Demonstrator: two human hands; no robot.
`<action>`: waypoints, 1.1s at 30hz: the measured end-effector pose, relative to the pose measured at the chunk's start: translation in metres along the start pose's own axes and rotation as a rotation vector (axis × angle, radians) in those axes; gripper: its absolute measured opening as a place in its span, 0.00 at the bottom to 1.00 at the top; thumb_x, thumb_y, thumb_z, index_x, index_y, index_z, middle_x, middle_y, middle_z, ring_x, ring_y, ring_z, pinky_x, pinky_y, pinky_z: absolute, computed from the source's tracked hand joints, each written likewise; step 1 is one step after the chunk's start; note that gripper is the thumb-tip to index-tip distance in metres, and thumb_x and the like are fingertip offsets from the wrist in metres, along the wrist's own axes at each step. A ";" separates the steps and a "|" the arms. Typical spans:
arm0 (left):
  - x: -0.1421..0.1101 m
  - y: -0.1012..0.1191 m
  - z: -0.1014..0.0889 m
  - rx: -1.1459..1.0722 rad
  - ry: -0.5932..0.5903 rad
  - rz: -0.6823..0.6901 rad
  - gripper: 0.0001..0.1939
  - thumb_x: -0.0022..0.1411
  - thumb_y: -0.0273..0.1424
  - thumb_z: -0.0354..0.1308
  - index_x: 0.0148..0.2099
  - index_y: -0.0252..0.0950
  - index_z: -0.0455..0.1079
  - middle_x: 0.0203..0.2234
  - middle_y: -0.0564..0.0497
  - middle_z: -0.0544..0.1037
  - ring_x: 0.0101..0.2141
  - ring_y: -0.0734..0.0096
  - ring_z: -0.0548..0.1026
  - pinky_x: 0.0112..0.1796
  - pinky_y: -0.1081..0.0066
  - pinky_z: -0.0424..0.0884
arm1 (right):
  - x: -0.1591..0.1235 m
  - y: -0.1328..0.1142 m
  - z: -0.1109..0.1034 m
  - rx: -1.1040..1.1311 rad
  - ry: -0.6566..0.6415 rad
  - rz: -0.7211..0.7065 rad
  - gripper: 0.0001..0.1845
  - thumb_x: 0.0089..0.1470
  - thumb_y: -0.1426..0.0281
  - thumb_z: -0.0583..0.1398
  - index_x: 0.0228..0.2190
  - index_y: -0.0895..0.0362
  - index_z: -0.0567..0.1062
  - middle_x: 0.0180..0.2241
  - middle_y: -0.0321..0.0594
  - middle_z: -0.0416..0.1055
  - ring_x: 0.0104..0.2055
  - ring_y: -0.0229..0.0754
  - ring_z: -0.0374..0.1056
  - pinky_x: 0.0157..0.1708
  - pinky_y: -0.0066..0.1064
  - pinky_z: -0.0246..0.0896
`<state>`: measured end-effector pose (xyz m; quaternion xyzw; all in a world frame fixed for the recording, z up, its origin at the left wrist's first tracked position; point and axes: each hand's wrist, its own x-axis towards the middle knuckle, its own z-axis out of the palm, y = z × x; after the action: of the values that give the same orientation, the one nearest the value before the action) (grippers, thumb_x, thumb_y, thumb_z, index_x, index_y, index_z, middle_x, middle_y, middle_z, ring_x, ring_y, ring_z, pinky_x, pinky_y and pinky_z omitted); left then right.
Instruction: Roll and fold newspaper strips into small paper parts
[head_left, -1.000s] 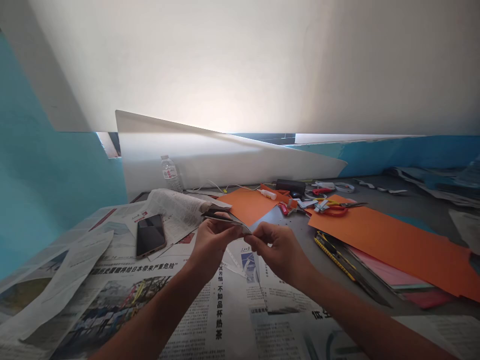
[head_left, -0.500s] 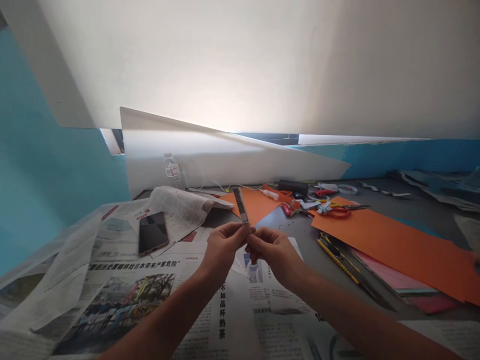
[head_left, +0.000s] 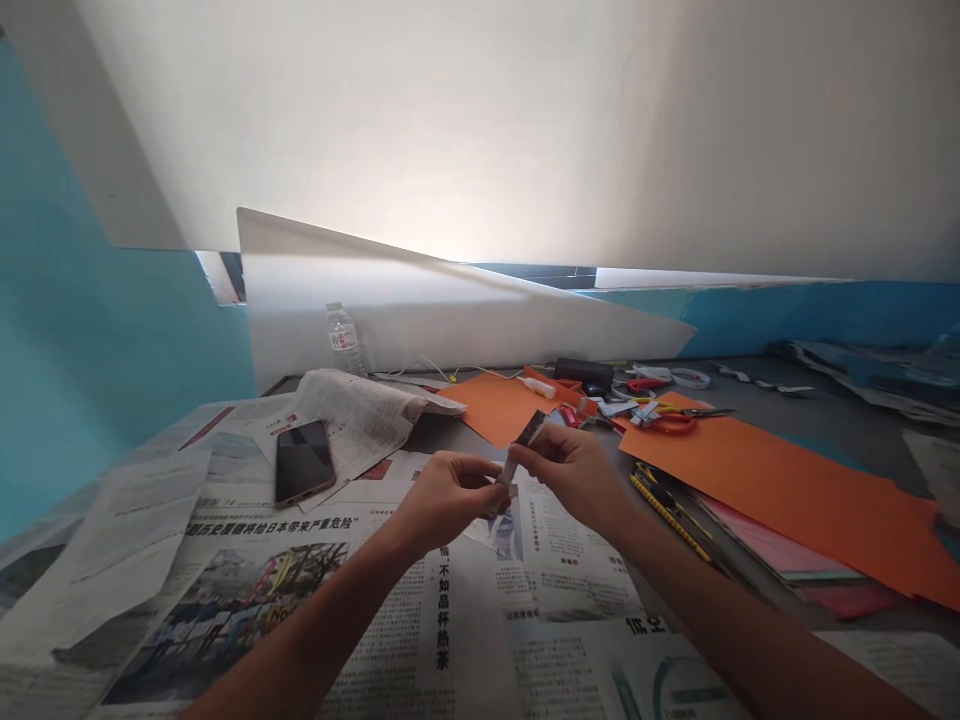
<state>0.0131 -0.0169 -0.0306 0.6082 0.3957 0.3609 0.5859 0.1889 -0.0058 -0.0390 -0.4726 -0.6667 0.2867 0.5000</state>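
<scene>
A narrow folded strip of newspaper (head_left: 530, 429) is held between my two hands, slanting up to the right. My left hand (head_left: 454, 492) pinches its lower end between thumb and fingers. Farther up the strip, my right hand (head_left: 570, 462) grips it with thumb and forefinger, and its dark tip shows above the fingers. Both hands are over the spread newspaper sheets (head_left: 405, 620), which cover the near part of the table.
On the left lie a phone (head_left: 304, 462) and a crumpled newspaper (head_left: 360, 410), with a plastic bottle (head_left: 343, 338) behind. To the right are orange paper (head_left: 757, 475), yellow-handled scissors (head_left: 671, 418), a yellow cutter (head_left: 667, 510) and a glue bottle (head_left: 538, 387).
My right hand has moved up along the strip. The strip, upright before, now tilts to the right, and my left hand has opened out a little around its lower end.
</scene>
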 end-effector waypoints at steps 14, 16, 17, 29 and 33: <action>-0.006 0.014 -0.029 -0.094 -0.288 -0.120 0.09 0.51 0.34 0.67 0.33 0.33 0.78 0.22 0.50 0.76 0.25 0.74 0.73 0.33 0.71 0.71 | -0.011 -0.011 -0.014 -0.117 -0.389 -0.451 0.19 0.65 0.68 0.47 0.50 0.51 0.73 0.42 0.44 0.73 0.41 0.43 0.69 0.41 0.37 0.64; -0.006 0.014 -0.032 -0.078 -0.318 -0.136 0.10 0.52 0.35 0.67 0.34 0.33 0.78 0.23 0.50 0.76 0.25 0.73 0.73 0.33 0.71 0.71 | -0.012 -0.013 -0.012 -0.020 -0.424 -0.332 0.20 0.67 0.63 0.44 0.46 0.53 0.73 0.38 0.43 0.74 0.38 0.42 0.68 0.39 0.35 0.64; -0.006 0.014 -0.033 -0.069 -0.324 -0.142 0.10 0.52 0.35 0.67 0.33 0.33 0.78 0.23 0.50 0.76 0.26 0.73 0.73 0.32 0.72 0.71 | -0.012 -0.014 -0.011 0.008 -0.434 -0.286 0.21 0.67 0.62 0.44 0.44 0.54 0.74 0.36 0.42 0.74 0.37 0.42 0.68 0.38 0.34 0.64; -0.007 0.015 -0.025 0.056 -0.315 -0.088 0.07 0.52 0.32 0.63 0.32 0.34 0.78 0.22 0.52 0.75 0.25 0.74 0.72 0.32 0.73 0.69 | -0.020 -0.009 0.007 -0.060 -0.402 -0.070 0.13 0.66 0.61 0.47 0.32 0.54 0.61 0.24 0.33 0.67 0.26 0.37 0.62 0.25 0.29 0.54; -0.006 0.010 -0.022 0.090 -0.284 -0.046 0.06 0.52 0.31 0.62 0.30 0.35 0.77 0.21 0.53 0.74 0.24 0.74 0.70 0.31 0.73 0.68 | -0.019 -0.009 0.010 -0.110 -0.365 -0.063 0.12 0.66 0.63 0.47 0.31 0.54 0.60 0.23 0.32 0.64 0.24 0.37 0.59 0.25 0.29 0.52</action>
<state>-0.0085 -0.0127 -0.0193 0.6696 0.3384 0.2394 0.6163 0.1778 -0.0260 -0.0423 -0.4181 -0.7754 0.3148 0.3532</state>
